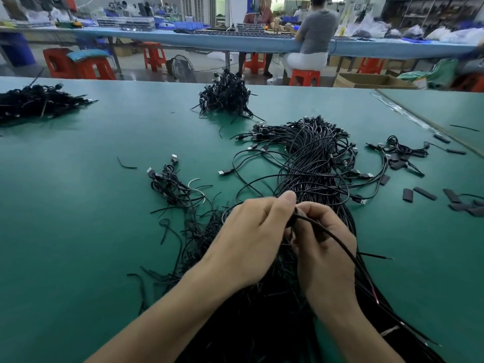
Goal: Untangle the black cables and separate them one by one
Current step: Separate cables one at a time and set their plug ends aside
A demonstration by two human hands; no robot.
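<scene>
A big tangle of black USB cables [314, 163] lies on the green table [78, 231], running from the middle towards me under my hands. My left hand [248, 237] and my right hand [324, 247] meet over the tangle's near part. Both pinch one black cable [337, 242] where their thumbs and fingertips come together; that cable runs down to the right over my right hand. A small knot of cables [170, 184] lies just to the left of the tangle.
A cable heap [227, 95] sits at the table's far middle, another heap [36, 103] at the far left. Loose cables and short black sleeves [408, 155] lie at the right. Beyond the table a person [314, 38] sits on a red stool at another bench.
</scene>
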